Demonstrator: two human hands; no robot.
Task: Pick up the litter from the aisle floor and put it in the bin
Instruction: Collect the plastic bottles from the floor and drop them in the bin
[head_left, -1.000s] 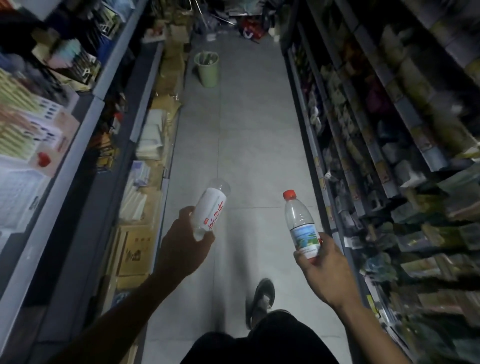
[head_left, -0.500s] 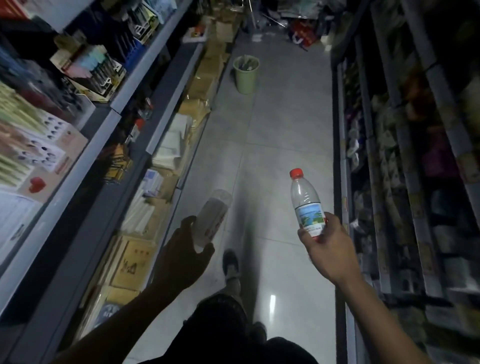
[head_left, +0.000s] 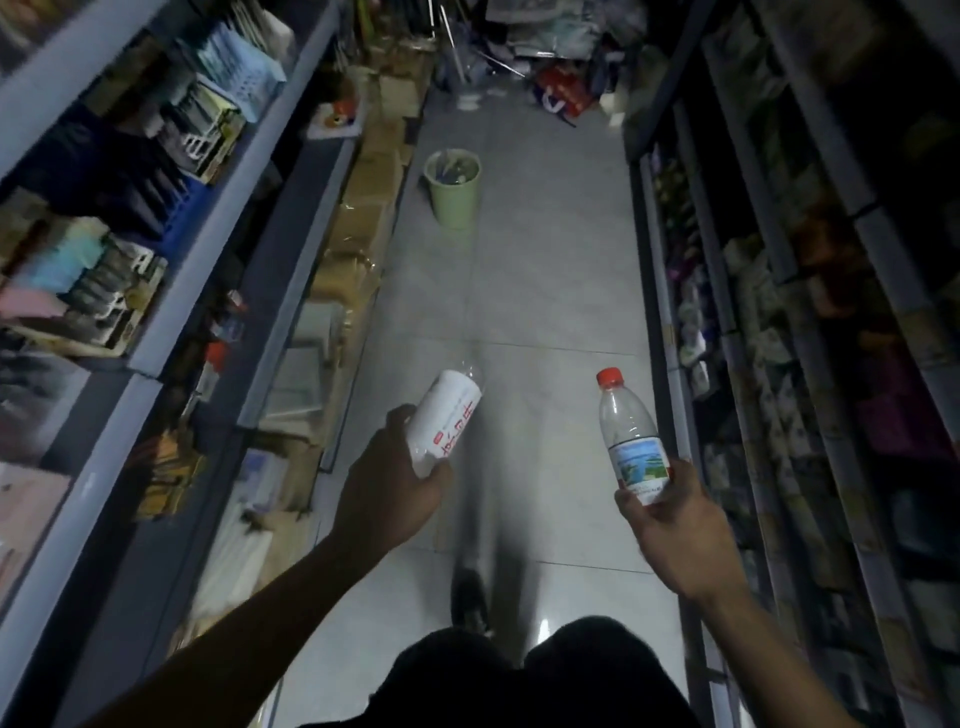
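Two bottles in hand, the bin straight ahead down the aisle.

Our left hand (head_left: 387, 499) has its grip closed around the lower end of a white-labelled bottle (head_left: 447, 423), whose long axis tilts forward and to the right, its clear end pointing up the aisle. Our right hand (head_left: 670, 525) is closed on the base of a clear red-capped water bottle (head_left: 631, 434), held nearly upright, cap leaning slightly left. The green bin (head_left: 453, 195) stands on the floor well beyond both grips, ahead and a little left, beside the left-hand shelving (head_left: 218, 218). It lies closer to the left grip's line, so we judge that bottle reaches it first.
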